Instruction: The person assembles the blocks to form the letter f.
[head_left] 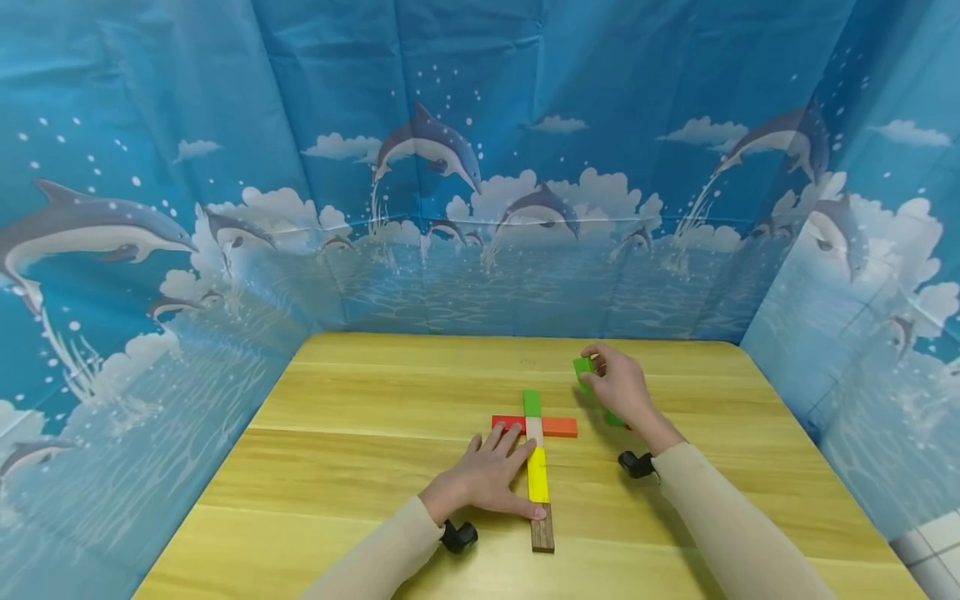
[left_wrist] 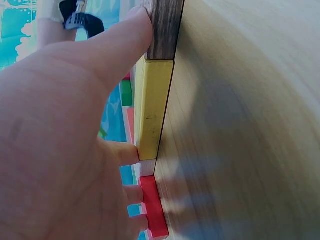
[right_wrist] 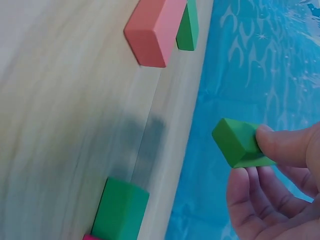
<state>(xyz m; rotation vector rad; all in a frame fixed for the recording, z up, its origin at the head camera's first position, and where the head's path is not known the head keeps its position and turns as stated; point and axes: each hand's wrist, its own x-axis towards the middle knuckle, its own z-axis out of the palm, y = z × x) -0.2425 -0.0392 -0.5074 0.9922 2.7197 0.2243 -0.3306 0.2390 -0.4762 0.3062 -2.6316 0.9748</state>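
My right hand [head_left: 618,379] pinches a light green block [right_wrist: 235,145] between thumb and fingers, raised above the far right part of the table. Spread over a cross of flat blocks is my left hand [head_left: 491,475]. Its thumb rests on the brown block [head_left: 542,537] at the near end, and the other fingertips touch the red block [head_left: 508,422] and the stem near the white block [head_left: 534,430]. Between brown and white lies a yellow block [head_left: 537,479]. A green block [head_left: 532,403] tops the cross, and an orange block [head_left: 560,427] forms its right arm.
Partly hidden under my right forearm, a darker green block [right_wrist: 120,210] lies on the table, with a sliver of a pinkish-red piece [right_wrist: 91,237] beside it. The wooden table [head_left: 360,483] meets a blue dolphin-print curtain [head_left: 480,283] at the back and sides.
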